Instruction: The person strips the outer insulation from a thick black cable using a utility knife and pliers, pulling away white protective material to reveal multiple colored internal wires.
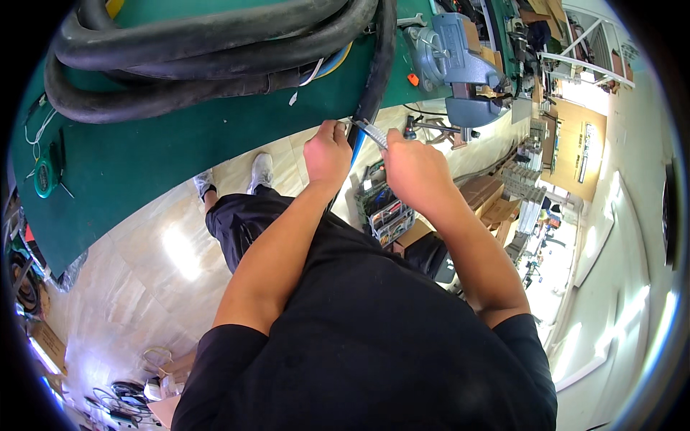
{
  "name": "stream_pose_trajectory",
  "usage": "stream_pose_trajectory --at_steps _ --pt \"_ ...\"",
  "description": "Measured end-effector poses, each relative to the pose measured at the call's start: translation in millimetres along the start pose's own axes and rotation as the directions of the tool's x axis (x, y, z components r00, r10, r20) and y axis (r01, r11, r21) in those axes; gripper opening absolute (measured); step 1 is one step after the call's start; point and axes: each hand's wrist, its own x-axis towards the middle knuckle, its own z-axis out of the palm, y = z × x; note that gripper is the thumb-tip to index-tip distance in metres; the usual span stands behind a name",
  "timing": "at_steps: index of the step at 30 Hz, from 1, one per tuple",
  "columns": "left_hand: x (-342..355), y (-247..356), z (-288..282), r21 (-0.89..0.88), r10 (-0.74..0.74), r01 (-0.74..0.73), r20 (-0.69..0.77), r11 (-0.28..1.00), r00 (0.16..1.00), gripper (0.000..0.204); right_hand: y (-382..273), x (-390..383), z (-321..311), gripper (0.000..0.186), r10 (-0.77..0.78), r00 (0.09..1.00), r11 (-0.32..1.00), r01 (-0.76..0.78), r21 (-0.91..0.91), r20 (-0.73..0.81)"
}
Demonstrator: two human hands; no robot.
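My left hand (327, 154) is closed at the bench edge around something at the end of a thick black cable (377, 79), where a blue inner line (356, 149) shows. My right hand (417, 172) grips a silver-grey hand tool (372, 132), probably a knife, angled up-left against the cable just beside my left fingers. Exactly where its tip touches is too small to tell. Heavy black hoses (187, 50) lie coiled on the green bench top (129, 165) above my hands, with thin white and yellow wires among them.
A blue-grey vise (460, 57) stands at the bench's right, near an orange piece (412, 79) and a wrench (410, 20). A green measuring tool (47, 172) lies at left. Below are a toolbox (388, 219), cardboard boxes (481, 192) and coiled cords (122, 399) on the floor.
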Motion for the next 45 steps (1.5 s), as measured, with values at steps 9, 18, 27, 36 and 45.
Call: stream_pose_trajectory --at_steps 9,18,27,36,45 --pt "0.0 0.8 -1.7 0.022 -0.041 0.041 0.014 0.999 0.999 0.018 -1.1 -4.1 0.8 0.019 0.044 0.999 0.998 -0.045 0.047 0.028" --pt "-1.3 -8.9 -27.8 -0.004 -0.046 0.047 0.118 0.999 0.992 0.024 7.2 -21.7 1.1 0.027 0.054 0.98 0.959 0.003 0.282 -0.191" --pt "-11.7 2.8 -62.0 0.207 -0.158 0.072 0.436 0.976 0.886 0.06 19.1 -53.7 45.5 0.032 0.279 0.931 0.664 -0.009 0.747 -0.236" --pt "7.3 11.2 -61.6 0.342 0.031 -0.153 0.337 0.927 0.941 0.026 24.6 -70.2 73.6 0.033 0.327 0.93 0.572 -0.053 0.818 -0.168" --pt "28.2 31.1 -43.4 0.448 -0.006 -0.131 0.292 0.884 0.957 0.028 24.5 -50.0 71.9 0.034 0.354 0.898 0.575 0.01 0.818 -0.26"
